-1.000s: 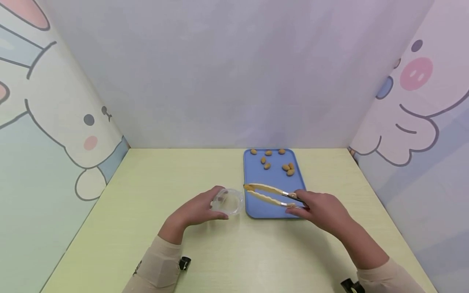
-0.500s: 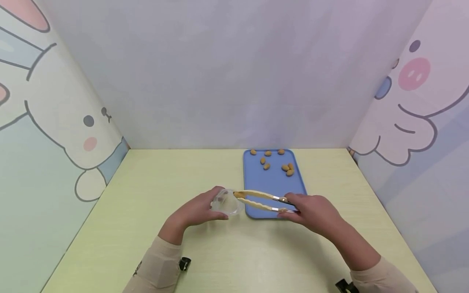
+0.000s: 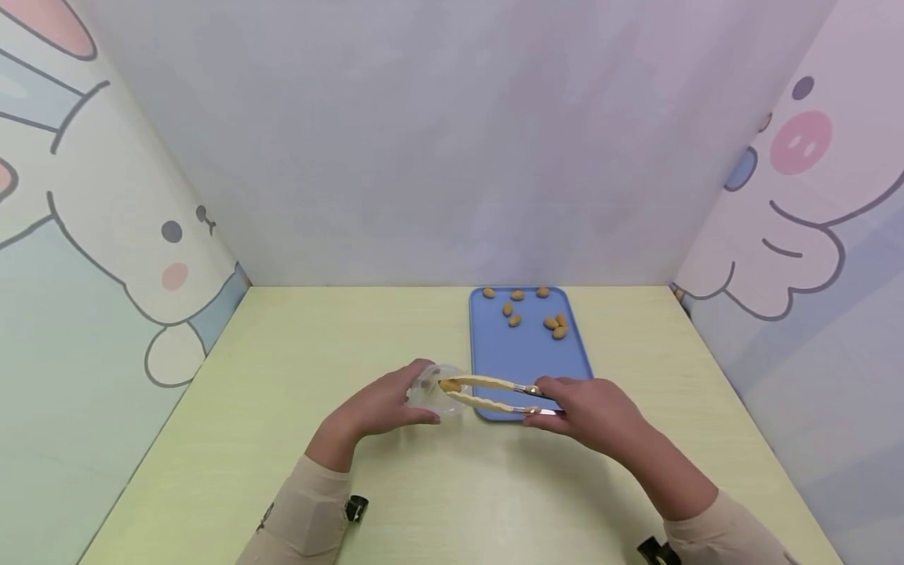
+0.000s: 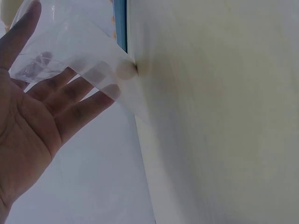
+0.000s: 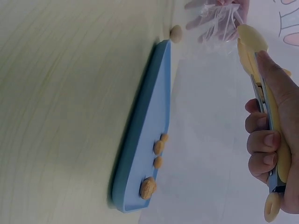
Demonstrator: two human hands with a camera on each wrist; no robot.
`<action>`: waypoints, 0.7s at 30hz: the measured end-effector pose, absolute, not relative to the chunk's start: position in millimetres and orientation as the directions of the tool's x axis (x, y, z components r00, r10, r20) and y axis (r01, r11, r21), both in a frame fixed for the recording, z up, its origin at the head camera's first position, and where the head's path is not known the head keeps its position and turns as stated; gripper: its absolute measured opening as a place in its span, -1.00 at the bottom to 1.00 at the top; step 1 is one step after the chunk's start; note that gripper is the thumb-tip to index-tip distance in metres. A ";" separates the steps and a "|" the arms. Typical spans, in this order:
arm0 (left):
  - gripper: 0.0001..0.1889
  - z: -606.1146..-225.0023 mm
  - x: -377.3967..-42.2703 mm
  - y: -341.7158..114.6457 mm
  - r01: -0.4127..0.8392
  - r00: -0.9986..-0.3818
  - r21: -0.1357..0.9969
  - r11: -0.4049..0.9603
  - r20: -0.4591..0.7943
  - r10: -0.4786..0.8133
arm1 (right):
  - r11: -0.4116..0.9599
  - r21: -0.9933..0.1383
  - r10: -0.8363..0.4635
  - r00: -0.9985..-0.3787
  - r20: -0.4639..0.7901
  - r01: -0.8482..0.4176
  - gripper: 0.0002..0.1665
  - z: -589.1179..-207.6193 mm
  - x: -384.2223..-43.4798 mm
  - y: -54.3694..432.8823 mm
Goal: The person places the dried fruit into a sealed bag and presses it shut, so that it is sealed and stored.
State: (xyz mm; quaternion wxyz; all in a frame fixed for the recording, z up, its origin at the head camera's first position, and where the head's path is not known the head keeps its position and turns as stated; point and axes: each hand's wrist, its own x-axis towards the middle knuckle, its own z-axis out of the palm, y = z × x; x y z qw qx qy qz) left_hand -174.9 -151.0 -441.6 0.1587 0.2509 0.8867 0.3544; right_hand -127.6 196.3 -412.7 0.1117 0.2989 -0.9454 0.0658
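In the head view my left hand (image 3: 381, 404) holds a clear plastic container (image 3: 427, 400), thumb on the near side and fingers on the far side. The container's sheer wall (image 4: 88, 51) shows in the left wrist view, the fingers visible through it. My right hand (image 3: 600, 412) grips yellow-tipped tongs (image 3: 487, 405) by their metal handles, the fingers wrapped round them in the right wrist view. The tongs' tips reach over the container's mouth with a brown almond-like nut (image 3: 450, 385) between them. A rounded brown shape (image 5: 176, 33) shows low by the container.
A blue tray (image 3: 494, 353) lies right of the container. Several brown nuts (image 3: 551, 323) lie on its far half. The pale table (image 3: 339, 329) meets a grey wall (image 3: 424, 157) at the back, and cartoon-printed side walls stand left and right.
The tongs with the nut have moved left from over the tray's left edge to over the container's mouth, my right hand moving with them. My left hand and the container stay in place.
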 end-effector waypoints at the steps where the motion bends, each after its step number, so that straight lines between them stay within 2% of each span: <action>1: -0.27 -441.3 -175.0 -150.9 0.334 -0.824 0.706 0.624 -0.103 0.557 | 0.812 -0.056 -0.551 -0.796 0.251 -0.581 -0.52 -412.8 -128.0 195.7; 9: -0.30 -442.7 -175.9 -150.1 0.349 -0.826 0.688 0.637 -0.096 0.556 | 0.813 -0.057 -0.554 -0.801 0.227 -0.579 -0.51 -411.3 -129.0 192.1; 21: -0.27 -444.7 -175.1 -151.4 0.373 -0.814 0.691 0.619 -0.076 0.575 | 0.825 -0.063 -0.537 -0.813 0.224 -0.562 -0.36 -412.0 -127.4 190.5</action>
